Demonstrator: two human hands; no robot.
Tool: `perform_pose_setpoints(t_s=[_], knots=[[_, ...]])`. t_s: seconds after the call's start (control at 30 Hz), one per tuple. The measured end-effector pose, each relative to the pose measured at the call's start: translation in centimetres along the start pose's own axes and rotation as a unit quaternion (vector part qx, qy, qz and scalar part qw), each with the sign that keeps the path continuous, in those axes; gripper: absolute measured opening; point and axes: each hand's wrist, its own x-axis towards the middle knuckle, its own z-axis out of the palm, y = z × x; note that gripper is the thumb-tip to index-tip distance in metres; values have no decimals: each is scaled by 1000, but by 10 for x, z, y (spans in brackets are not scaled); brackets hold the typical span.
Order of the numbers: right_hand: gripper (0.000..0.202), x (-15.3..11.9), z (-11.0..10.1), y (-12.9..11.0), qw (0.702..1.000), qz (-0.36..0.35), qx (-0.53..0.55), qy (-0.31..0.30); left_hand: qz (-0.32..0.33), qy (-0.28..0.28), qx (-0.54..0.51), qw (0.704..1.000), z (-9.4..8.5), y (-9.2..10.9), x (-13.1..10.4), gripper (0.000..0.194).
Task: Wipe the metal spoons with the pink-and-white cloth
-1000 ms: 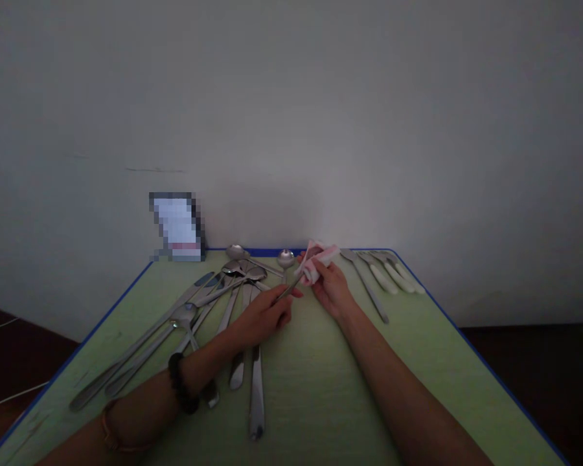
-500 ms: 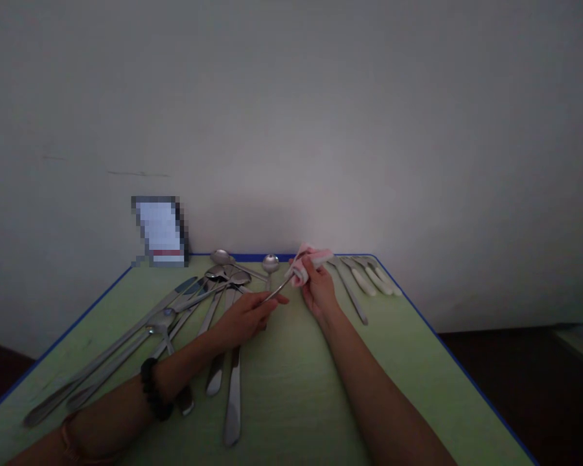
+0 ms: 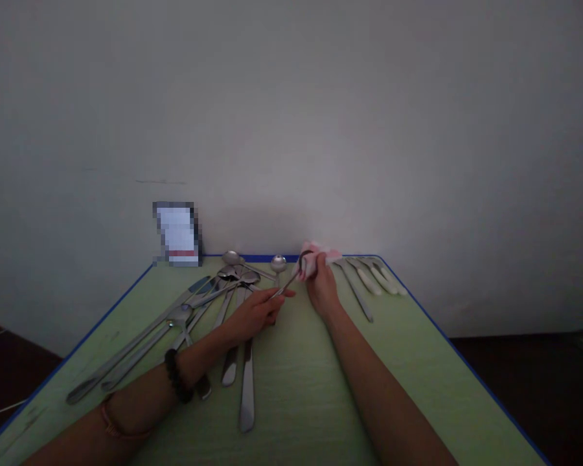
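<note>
My left hand (image 3: 255, 314) is closed around the handle of a metal spoon (image 3: 288, 284), which slants up to the right. At its far end, the spoon's rounded bowl lies partly inside a pink and white cloth (image 3: 313, 257). My right hand (image 3: 323, 286) grips that cloth against the bowl, its thumb on top. Just behind my left hand, a small round spoon (image 3: 278, 263) rests near the table's back edge. Several long metal spoons and knives lie in a loose pile (image 3: 233, 275) to the left, some hidden under my left forearm.
Several pieces of cutlery with white handles (image 3: 372, 282) lie in a row at the back right, beside a long metal-handled piece (image 3: 357, 294). A blurred-out phone-like screen (image 3: 177, 233) leans on the wall. The green table (image 3: 301, 401) has a blue edge.
The cloth has shifted at the spoon's end, so more of the bowl's dark curved edge shows. My view has turned slightly left; both hands keep their holds.
</note>
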Motion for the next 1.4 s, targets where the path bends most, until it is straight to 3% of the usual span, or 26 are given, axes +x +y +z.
perform_pose_setpoints(t_s=[0.17, 0.27, 0.4, 0.77, 0.97, 1.17, 1.4], knots=[[28, 1, 1, -8, 990, 58, 123, 40, -9, -15, 5, 1000, -3, 1, -1, 54], [16, 0, -1, -11, 990, 92, 109, -7, -16, -23, -19, 999, -5, -4, -1, 53], [2, -3, -3, -10, 995, 70, 56, -50, -28, -23, -39, 999, -7, -11, 2, 51], [25, -3, -1, -3, 999, 43, -9, -15, -19, -44, 25, 999, -6, -4, 1, 49], [33, -2, 1, -7, 995, 79, 58, 17, -16, -64, 38, 997, -6, -8, 4, 47], [31, -2, -6, 1, 996, 41, -79, -28, -27, -96, -7, 995, -10, -9, 4, 43], [27, -10, 1, -10, 990, 107, -25, -83, -34, -95, 2, 995, -11, -10, 3, 41]])
